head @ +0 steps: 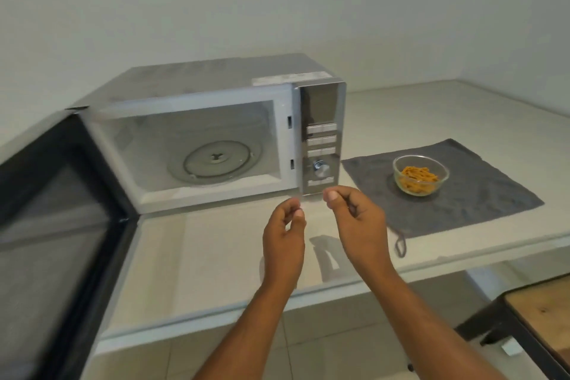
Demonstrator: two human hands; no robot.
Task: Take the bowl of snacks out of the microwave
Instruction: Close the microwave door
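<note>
A clear glass bowl (pixel 420 174) with orange snack sticks stands on a grey cloth (pixel 468 194) on the counter, to the right of the microwave (pixel 216 86). The microwave's door (pixel 58 225) hangs wide open to the left. Inside, only the glass turntable (pixel 216 162) shows. My left hand (pixel 285 234) and my right hand (pixel 354 216) hover side by side over the counter in front of the control panel (pixel 320 139), fingers loosely curled, holding nothing. The right hand is well left of the bowl.
The pale counter (pixel 216 256) runs along a white wall and ends at a front edge near my forearms. A dark-framed wooden table (pixel 543 318) stands low at the right. Tiled floor lies below the counter.
</note>
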